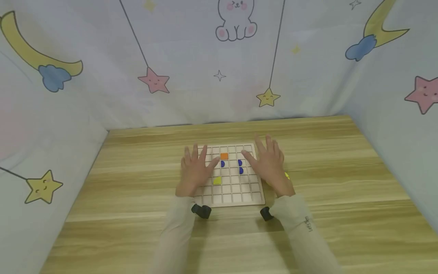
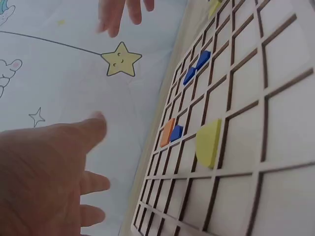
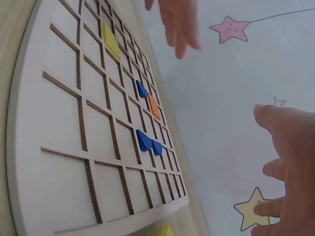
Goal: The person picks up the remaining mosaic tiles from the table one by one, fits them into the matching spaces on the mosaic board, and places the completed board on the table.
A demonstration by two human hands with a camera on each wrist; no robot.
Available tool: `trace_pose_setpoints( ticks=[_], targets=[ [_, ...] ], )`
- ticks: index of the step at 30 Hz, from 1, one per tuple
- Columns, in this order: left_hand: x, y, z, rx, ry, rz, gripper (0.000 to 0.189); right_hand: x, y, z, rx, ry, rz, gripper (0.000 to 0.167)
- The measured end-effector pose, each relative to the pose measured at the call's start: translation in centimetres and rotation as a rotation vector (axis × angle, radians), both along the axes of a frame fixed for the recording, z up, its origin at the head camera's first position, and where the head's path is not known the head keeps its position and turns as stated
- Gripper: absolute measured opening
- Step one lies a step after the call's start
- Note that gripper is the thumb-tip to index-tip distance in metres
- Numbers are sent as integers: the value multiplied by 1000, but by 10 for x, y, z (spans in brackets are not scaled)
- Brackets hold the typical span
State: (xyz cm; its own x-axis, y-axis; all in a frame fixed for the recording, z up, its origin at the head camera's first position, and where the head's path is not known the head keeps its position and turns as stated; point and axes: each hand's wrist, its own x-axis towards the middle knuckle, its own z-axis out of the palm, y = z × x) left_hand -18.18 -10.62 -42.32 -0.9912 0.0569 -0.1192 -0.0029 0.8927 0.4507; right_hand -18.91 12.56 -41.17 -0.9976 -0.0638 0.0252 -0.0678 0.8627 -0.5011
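1. The left hand (image 1: 196, 171) is left of centre in the head view, over the left part of the gridded board (image 1: 227, 189); its grip is apart, fingers extended and thumb out to the side.
2. The right hand (image 1: 270, 165) is right of centre, over and beyond the board's right edge; its grip is apart too, fingers extended and thumb towards the upper right of the board.
3. In the wrist views, a gap shows between each hand and the board, which lies flat on the table (image 1: 137, 198) at the centre of the head view.
4. The left thumb tip appears just left of the orange square (image 1: 224, 156) and the blue half-round piece (image 1: 222, 164) directly below it.
5. The right thumb tip appears just above two further blue pieces (image 1: 241, 171), one below the other.
6. The board is divided into square compartments. The orange square is in the second row from the top, the blue half-round piece in the compartment beneath; the two further blue pieces occupy neighbouring compartments right of these.
7. A yellow quarter-round piece (image 1: 217, 180) is in a compartment lower left of the board's middle.
8. Another yellow piece (image 1: 287, 176), partly hidden, shows beside the right wrist, outside the board.
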Motion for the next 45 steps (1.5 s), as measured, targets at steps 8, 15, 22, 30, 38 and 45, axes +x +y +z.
trace_pose_setpoints(
  ticks=[8,15,22,30,38,45],
  targets=[
    [1,-24,-2,43,-72,-6,56,-8,29,10,-250,-6,80,67],
    [0,-37,-7,44,-106,-43,55,-10,45,10,-305,-40,99,58],
    [0,-42,-7,34,-161,-49,57,-11,55,4,-232,-166,159,51],
    [1,-43,-8,50,-168,-62,57,-9,68,-7,-150,-204,229,44],
    [0,-41,-9,45,-177,-51,58,-7,74,-20,-67,-166,241,36],
    [-1,-42,-9,52,-198,-37,58,-4,72,-26,-31,-141,215,35]
  ],
)
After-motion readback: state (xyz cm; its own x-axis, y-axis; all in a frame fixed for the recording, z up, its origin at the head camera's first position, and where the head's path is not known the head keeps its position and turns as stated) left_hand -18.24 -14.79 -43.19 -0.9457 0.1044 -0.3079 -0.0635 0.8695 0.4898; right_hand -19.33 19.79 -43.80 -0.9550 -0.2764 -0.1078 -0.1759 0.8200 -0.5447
